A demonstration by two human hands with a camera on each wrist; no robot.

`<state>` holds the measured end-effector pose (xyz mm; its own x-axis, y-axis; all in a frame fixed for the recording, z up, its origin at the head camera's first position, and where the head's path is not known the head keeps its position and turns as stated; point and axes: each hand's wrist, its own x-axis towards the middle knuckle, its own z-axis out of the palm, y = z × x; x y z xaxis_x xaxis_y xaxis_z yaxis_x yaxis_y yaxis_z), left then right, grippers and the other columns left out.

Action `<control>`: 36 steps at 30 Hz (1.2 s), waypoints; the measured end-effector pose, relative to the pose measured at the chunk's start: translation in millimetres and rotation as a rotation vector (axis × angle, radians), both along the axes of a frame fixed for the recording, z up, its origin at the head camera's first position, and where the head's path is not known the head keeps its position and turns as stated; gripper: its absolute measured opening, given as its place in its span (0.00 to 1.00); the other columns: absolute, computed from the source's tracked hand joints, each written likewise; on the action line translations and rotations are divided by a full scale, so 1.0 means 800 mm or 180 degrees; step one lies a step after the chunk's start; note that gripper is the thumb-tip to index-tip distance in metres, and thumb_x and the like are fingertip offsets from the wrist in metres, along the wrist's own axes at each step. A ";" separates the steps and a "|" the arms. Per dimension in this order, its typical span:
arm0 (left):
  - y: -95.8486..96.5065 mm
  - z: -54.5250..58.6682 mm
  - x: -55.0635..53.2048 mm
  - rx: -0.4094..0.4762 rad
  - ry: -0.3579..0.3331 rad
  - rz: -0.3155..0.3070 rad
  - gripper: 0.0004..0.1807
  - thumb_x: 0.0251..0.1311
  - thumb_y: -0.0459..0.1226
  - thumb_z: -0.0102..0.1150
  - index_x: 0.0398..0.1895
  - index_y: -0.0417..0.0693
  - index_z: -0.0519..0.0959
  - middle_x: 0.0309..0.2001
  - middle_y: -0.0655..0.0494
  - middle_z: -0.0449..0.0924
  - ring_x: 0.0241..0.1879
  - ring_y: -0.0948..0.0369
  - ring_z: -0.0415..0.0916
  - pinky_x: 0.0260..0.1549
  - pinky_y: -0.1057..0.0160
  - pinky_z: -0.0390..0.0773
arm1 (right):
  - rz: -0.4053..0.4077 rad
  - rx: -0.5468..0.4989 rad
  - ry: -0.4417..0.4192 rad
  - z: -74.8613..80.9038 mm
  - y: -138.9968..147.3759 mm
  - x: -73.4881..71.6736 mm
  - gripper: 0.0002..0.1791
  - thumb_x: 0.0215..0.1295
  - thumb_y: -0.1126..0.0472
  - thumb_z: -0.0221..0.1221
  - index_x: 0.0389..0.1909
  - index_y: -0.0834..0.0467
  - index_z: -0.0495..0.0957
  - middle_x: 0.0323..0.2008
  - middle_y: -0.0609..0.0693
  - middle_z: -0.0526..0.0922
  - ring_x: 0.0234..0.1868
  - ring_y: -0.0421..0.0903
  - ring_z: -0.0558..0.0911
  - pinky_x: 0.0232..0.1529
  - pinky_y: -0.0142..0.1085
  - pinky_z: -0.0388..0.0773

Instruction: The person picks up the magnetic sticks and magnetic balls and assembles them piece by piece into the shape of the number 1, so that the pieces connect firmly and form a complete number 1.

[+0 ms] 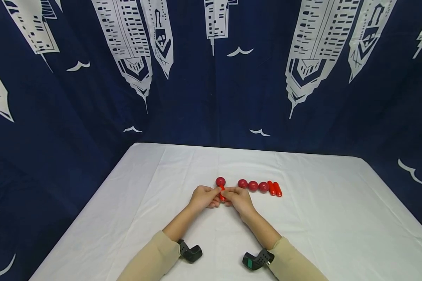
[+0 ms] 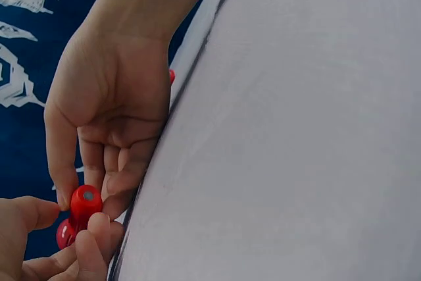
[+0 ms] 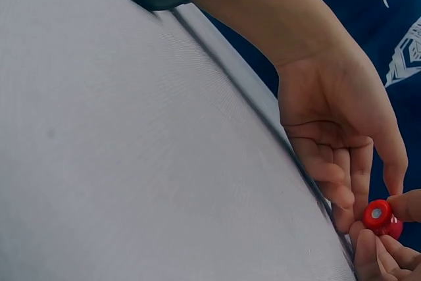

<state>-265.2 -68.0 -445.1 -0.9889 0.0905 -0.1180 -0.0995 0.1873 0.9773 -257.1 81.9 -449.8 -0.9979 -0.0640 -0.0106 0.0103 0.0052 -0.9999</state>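
Both hands meet over the white table. My left hand (image 1: pixel 204 196) and right hand (image 1: pixel 238 198) pinch one short, glossy red rod (image 1: pixel 222 188) between thumbs and fingers. A round grey inset shows in the near end of this rod in both wrist views. At its far end sits a dark red ball (image 1: pixel 220 181), partly hidden behind the rod in the left wrist view. Close to the right hand's knuckles, a row of three dark red balls (image 1: pixel 253 186) runs rightward. Two more red rods (image 1: pixel 275 189) lie side by side where that row ends.
A white cloth covers the table (image 1: pixel 302 218), with its far edge before a navy curtain (image 1: pixel 214 113) printed with white buildings and birds. Black devices are strapped at the left wrist (image 1: pixel 190 253) and right wrist (image 1: pixel 258 259), below beige sleeves.
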 end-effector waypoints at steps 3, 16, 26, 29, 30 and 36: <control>0.001 0.000 0.003 0.0021 -0.0082 -0.0052 0.18 0.66 0.41 0.58 0.30 0.30 0.82 0.16 0.56 0.79 0.15 0.69 0.76 0.17 0.76 0.74 | 0.0029 0.0021 0.0070 -0.001 0.000 0.002 0.16 0.62 0.65 0.60 0.43 0.76 0.76 0.30 0.55 0.84 0.26 0.39 0.81 0.27 0.28 0.79; -0.001 -0.006 0.002 0.0136 -0.0153 -0.0055 0.17 0.66 0.39 0.56 0.32 0.29 0.82 0.16 0.57 0.79 0.15 0.69 0.76 0.17 0.76 0.74 | -0.0129 0.0204 -0.0054 -0.005 -0.006 0.002 0.15 0.64 0.67 0.60 0.45 0.75 0.78 0.34 0.59 0.85 0.26 0.40 0.81 0.27 0.28 0.79; -0.002 -0.013 -0.001 0.0090 -0.0107 -0.0076 0.17 0.66 0.40 0.58 0.31 0.31 0.83 0.14 0.57 0.78 0.15 0.69 0.76 0.17 0.76 0.74 | -0.0111 0.0251 -0.0060 -0.007 -0.005 0.003 0.14 0.64 0.67 0.59 0.46 0.74 0.79 0.36 0.58 0.85 0.29 0.41 0.81 0.30 0.30 0.80; -0.002 -0.012 -0.001 0.0063 -0.0086 -0.0077 0.17 0.65 0.41 0.59 0.30 0.31 0.83 0.14 0.57 0.78 0.15 0.69 0.76 0.16 0.76 0.74 | -0.0074 0.0228 -0.0029 -0.005 -0.004 0.005 0.15 0.64 0.68 0.59 0.47 0.74 0.79 0.37 0.58 0.85 0.29 0.41 0.81 0.30 0.30 0.80; -0.002 -0.012 -0.001 0.0059 -0.0087 -0.0075 0.17 0.65 0.41 0.60 0.30 0.32 0.83 0.14 0.57 0.78 0.15 0.69 0.76 0.16 0.76 0.73 | -0.0056 0.0226 -0.0001 -0.005 -0.004 0.005 0.15 0.64 0.68 0.59 0.47 0.75 0.78 0.37 0.59 0.85 0.29 0.42 0.81 0.30 0.30 0.80; -0.002 -0.008 0.001 0.0053 -0.0079 -0.0022 0.17 0.64 0.42 0.61 0.30 0.33 0.83 0.16 0.53 0.81 0.16 0.69 0.77 0.16 0.76 0.73 | 0.0058 0.0187 0.0062 -0.003 -0.005 0.006 0.16 0.62 0.70 0.58 0.49 0.75 0.77 0.37 0.61 0.85 0.31 0.43 0.82 0.33 0.33 0.81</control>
